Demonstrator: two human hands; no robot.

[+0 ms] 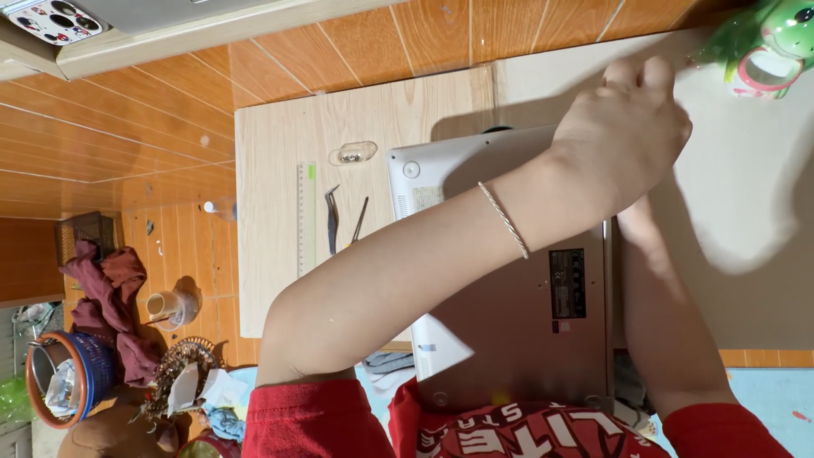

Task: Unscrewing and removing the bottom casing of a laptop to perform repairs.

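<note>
From my remote seat I saw a silver, flat-bodied laptop [526, 322] lying upside down on the pale wooden table [280, 153], its underside with rubber feet and a dark label facing up, right in front of the person's red shirt. The left hand [627, 123], with a thin bracelet on its wrist, reached across over the laptop's far edge; its fingers were curled in, the back of the hand toward me, and I could not tell what, if anything, they gripped. The right forearm [670, 305] ran up beneath it, and the right hand itself was hidden, so I could not tell its state. I judged the laptop stiff and moderately heavy, with a smooth shell that could slip, so it was best taken by two opposite edges rather than one corner. Beside it lay a clear green-tipped ruler [306, 219], dark metal tweezers [331, 219], a slim screwdriver [359, 220] and a small clear plastic capsule [353, 153]. A green frog-shaped mug [776, 42] stood near the left hand.
</note>
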